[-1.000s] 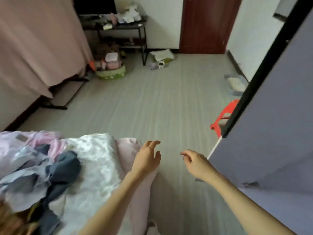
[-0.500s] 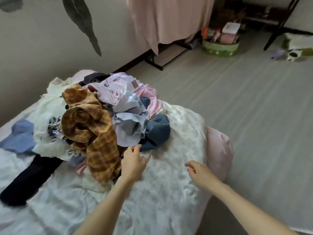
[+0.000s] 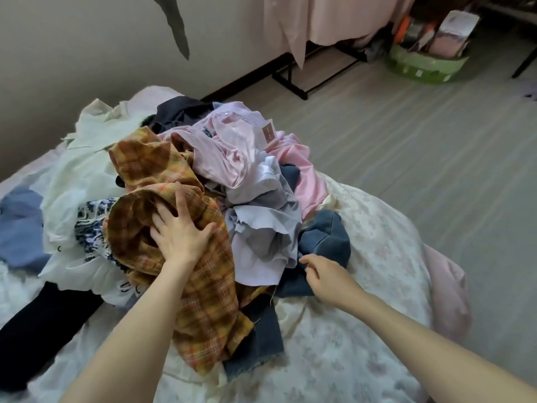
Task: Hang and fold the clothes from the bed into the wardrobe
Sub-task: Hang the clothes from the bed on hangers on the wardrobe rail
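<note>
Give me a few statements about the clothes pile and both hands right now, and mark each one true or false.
1. The left hand lies on the plaid shirt. True.
2. The right hand holds a hanger. False: it holds no hanger; its curled fingers are at the denim by the pile's edge.
3. The pile lies on the bed. True.
4. A green basket stands on the floor. True.
5. The plaid shirt is already folded. False: it lies crumpled on the pile.
</note>
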Demonstrator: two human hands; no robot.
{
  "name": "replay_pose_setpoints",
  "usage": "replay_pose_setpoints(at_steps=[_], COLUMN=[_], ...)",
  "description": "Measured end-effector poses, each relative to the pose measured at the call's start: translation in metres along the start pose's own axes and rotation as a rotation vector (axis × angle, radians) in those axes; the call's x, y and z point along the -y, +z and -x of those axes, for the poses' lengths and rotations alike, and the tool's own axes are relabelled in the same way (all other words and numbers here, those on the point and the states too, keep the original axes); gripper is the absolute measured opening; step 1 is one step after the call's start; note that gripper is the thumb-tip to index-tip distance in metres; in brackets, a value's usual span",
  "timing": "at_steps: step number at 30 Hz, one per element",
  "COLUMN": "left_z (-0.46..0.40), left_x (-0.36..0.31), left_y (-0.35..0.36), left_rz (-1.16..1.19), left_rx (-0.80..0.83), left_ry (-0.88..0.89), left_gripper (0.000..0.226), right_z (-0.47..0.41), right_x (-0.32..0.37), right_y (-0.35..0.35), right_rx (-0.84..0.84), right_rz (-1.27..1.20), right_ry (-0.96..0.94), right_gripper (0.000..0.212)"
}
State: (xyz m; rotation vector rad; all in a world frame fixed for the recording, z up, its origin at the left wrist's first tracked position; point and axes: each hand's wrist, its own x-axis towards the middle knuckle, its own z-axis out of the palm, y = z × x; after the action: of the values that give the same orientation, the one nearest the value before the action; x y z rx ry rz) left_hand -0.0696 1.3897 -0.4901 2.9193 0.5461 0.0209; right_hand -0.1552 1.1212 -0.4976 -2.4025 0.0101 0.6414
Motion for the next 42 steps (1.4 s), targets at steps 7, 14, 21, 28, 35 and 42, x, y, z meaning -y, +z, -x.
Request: replay_pose_setpoints(at_steps=[7,14,21,28,35,42], left_z=[-0.006,0.088,0.136,0.211,0.321,0.514], left_x=[0.017,-0.017,-0.071,-0.164,-0.283,-0.386], left_y=[-0.019,-0.049,-0.131,-0.144,-0.175,-0.183], left_rz=[0.032,0.366,0.915,0.711,0.469,0.619], left_rx=[-0.167,-0.294,-0.165,0.033,0.487,0.844], left_ry=[0.106,0.663,0.689,0.804,1.087,1.435], left_gripper=[0.019,0.006,0.036,0.048,0.033,0.03], right_z=[-0.018,0.001,0.069,0.193,0.358,0.564], right_x=[0.03,0.071,0.089,0.025,-0.105,-0.217], right_y=[0.01,-0.015,-0.072,-0.181,-0.225,-0.208], right_rx=[0.02,-0.063,-0.188,-0.606,-0.912,-1.292], right_rz=[-0.016,-0.173,-0.415,-0.562,-0.455,-0.427], right_ry=[-0.061,-0.41,-0.452,-0.407,-0.182,0.108], right_gripper=[0.038,0.089,0.016,0.024,0.021,0.023])
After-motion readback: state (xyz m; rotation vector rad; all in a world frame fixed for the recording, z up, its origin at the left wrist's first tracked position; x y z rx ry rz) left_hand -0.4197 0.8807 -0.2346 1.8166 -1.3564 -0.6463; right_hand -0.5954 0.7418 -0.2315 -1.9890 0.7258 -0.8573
